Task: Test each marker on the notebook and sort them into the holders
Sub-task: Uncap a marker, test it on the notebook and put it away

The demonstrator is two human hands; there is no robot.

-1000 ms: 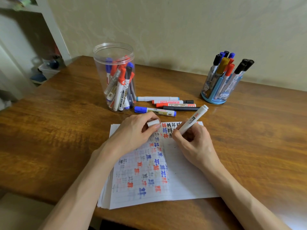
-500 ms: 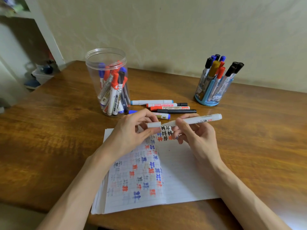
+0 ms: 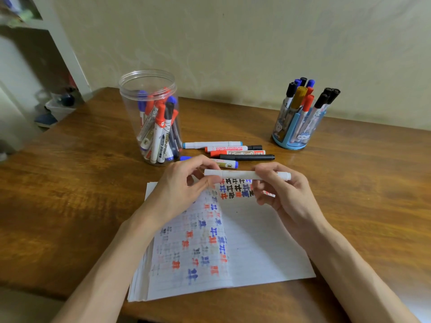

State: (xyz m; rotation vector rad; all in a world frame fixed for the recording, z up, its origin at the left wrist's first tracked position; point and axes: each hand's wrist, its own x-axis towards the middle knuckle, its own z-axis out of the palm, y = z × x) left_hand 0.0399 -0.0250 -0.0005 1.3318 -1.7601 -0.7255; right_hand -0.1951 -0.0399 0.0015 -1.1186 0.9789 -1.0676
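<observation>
"WHITEBOARD MARKER" printed in red, upside down, on the red-capped marker (image 3: 229, 148) lying mid-frame on the bench (image 3: 70, 183), rows of handwritten 正-like characters in red, blue and black on the notebook (image 3: 233, 190), print on markers in the clear jar (image 3: 147, 78) too blurred to read

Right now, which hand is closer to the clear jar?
Left. The left hand is just in front of the clear jar; the right hand is farther right. Both pinch the white marker.
</observation>
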